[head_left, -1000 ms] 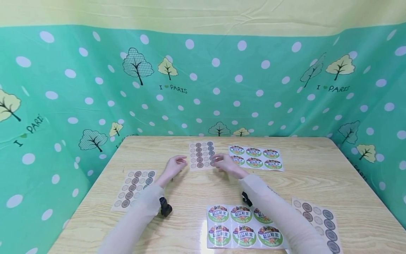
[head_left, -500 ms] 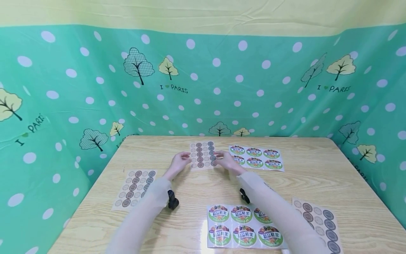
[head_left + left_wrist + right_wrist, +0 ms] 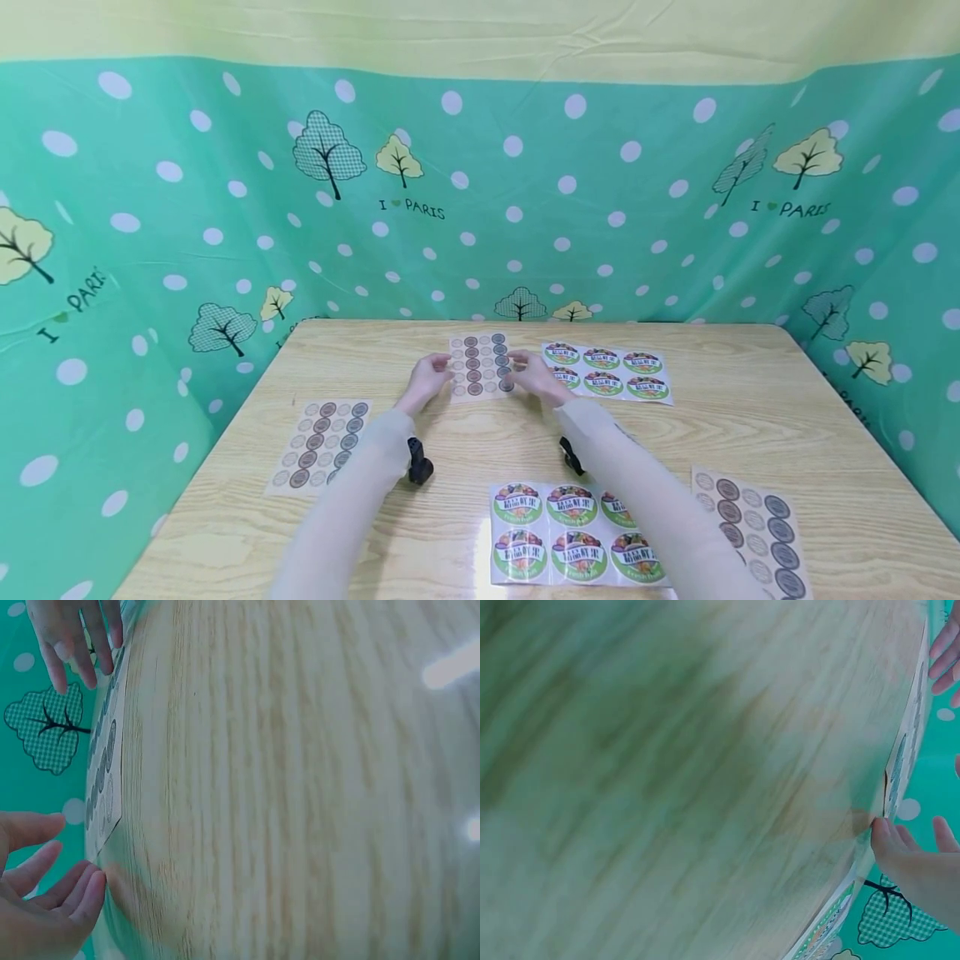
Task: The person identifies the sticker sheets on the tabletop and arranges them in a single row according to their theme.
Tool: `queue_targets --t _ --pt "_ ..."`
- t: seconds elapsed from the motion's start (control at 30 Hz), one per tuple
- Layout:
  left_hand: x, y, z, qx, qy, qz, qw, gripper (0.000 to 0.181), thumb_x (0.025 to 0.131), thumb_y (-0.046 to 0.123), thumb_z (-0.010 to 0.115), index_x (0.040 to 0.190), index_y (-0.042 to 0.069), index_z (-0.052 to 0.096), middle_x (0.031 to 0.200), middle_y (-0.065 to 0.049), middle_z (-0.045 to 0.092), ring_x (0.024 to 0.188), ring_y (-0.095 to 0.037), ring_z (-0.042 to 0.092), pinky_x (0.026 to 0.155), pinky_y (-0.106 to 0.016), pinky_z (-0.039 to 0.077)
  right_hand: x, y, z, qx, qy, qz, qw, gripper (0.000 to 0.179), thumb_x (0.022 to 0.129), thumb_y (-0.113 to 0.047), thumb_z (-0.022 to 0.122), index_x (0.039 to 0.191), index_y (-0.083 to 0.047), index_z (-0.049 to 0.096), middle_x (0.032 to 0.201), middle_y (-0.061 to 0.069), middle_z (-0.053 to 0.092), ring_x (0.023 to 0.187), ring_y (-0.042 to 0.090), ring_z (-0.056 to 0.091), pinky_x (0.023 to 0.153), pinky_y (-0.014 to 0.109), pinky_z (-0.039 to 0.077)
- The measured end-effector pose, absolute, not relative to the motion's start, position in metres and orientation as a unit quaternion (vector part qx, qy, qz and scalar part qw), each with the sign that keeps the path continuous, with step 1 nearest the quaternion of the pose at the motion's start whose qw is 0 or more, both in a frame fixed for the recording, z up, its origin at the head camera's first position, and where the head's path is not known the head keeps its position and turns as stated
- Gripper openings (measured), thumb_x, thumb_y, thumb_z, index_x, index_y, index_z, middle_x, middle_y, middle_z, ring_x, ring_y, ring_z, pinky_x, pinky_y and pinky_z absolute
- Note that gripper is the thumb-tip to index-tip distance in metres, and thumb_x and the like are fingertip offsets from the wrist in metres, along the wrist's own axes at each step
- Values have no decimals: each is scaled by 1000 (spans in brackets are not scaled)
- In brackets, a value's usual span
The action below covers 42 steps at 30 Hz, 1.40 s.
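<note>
A sheet of round stickers (image 3: 480, 368), in pale, brown and dark grey columns, lies flat near the table's far edge. My left hand (image 3: 428, 377) is at its left edge, thumb and fingers apart; in the left wrist view the fingertips of that hand (image 3: 56, 889) rest by the sheet's near corner. At the opposite edge is my right hand (image 3: 534, 377), its fingers over the last column. The right wrist view has this hand (image 3: 915, 862) with fingertips down beside the sheet's edge (image 3: 898, 761). Whether either hand's fingertips press on the paper is hard to tell.
A fruit-label sheet (image 3: 622, 360) lies right of the right hand. Another fruit-label sheet (image 3: 546, 533) is at the front, partly under the right forearm. More round-sticker sheets lie left (image 3: 315, 446) and front right (image 3: 757, 533). A patterned curtain (image 3: 480, 192) surrounds the wooden table (image 3: 450, 483).
My left hand has moved right and slightly forward to the sheet's left edge. The right hand has stayed at the right edge with a small shift. The sheet has hardly moved.
</note>
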<state>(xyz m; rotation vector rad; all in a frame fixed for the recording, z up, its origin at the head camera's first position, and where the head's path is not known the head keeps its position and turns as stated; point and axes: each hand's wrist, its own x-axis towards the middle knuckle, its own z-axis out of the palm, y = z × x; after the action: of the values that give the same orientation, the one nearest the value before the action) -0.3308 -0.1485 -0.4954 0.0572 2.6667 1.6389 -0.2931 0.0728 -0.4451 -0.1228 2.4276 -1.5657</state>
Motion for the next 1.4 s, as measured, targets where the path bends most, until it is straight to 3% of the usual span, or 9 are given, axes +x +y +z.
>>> queue_targets --t 0.17,0.3,0.37,0.63,0.73,0.8,1.03,1.2,1.4 --pt "-375 -164 -554 46 858 510 -35 37 72 14 69 108 10 60 98 -6 60 84 -13 55 69 -22 47 -294 72 -446 -40 831 -539 131 60 77 -4 59 132 1 35 135 23 33 124 35 31 103 44 27" --pt "-403 -173 -591 42 866 497 -45 38 72 12 68 110 7 60 100 -7 61 84 -14 55 69 -22 47 -294 71 -446 -32 832 -537 137 61 78 -5 58 134 0 32 137 21 32 126 34 29 104 42 25" --pt "-405 -173 -594 38 866 497 -30 40 75 11 66 114 5 57 104 -9 60 90 -17 56 74 -24 47 -294 70 -446 -26 834 -534 139 61 79 -7 59 134 -1 32 137 20 31 126 33 29 104 42 25" --pt "-405 -170 -595 39 860 507 -39 41 73 7 64 113 2 57 100 -8 60 85 -17 56 69 -24 47 -295 70 -449 -7 835 -533 138 63 78 -9 60 134 -2 33 137 16 34 125 31 31 104 41 26" --pt "-407 -169 -596 22 864 503 -13 43 76 8 63 117 3 54 105 -10 59 93 -21 55 78 -29 47 -295 69 -449 -4 836 -530 141 62 79 -10 60 134 -4 33 137 15 35 125 30 32 103 42 28" --pt "-410 -169 -602 34 859 510 -33 41 73 5 62 114 2 56 101 -8 60 87 -18 55 72 -26 47 -295 69 -449 -1 837 -529 143 61 79 -10 60 134 -4 34 136 15 35 124 30 32 102 41 29" --pt "-388 -154 -572 -20 872 490 -17 39 70 2 58 109 7 60 98 -6 60 89 -18 55 77 -29 47 -296 66 -451 3 836 -531 141 59 79 -9 59 133 -4 35 136 15 36 123 30 33 101 41 30" --pt "-450 -171 -652 -34 854 519 -29 38 65 6 61 102 19 63 94 4 59 87 -13 55 76 -26 48 -298 65 -454 13 835 -532 142 59 78 -10 60 133 -6 37 136 13 37 123 30 34 101 41 31" --pt "-509 -190 -723 -58 781 621 10 45 65 6 70 107 22 63 104 -2 60 94 -19 55 74 -30 50 -297 64 -452 10 831 -537 141 60 77 -9 60 132 -4 37 136 14 37 124 31 33 102 42 29"
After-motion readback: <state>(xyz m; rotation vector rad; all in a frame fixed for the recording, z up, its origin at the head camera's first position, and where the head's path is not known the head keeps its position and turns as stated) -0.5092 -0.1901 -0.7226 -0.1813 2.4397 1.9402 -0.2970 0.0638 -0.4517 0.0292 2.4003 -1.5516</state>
